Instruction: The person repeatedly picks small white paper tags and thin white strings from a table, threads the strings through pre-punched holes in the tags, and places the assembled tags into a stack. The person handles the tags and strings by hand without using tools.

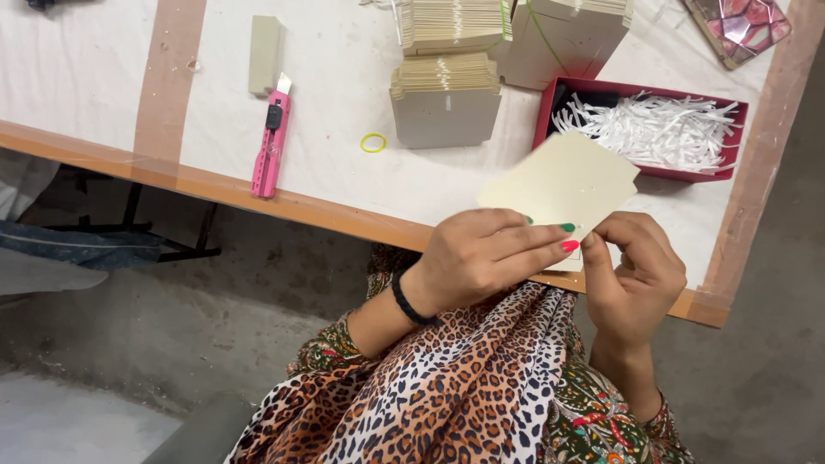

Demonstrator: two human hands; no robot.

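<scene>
Fingers of your left hand (481, 258) and right hand (632, 271) grip a cream card (559, 185) at centre; upper right, the red box (640, 90) holds white paper shreds (657, 129).

Card (563, 182): lower edge hidden behind the fingers of both hands; surface motion-blurred. Stacks of cards (451, 26) and grey box (563, 39) cut off by top edge. Patterned tray (743, 26) cropped at top right corner. Tabletop (344, 86) runs past the frame.
</scene>
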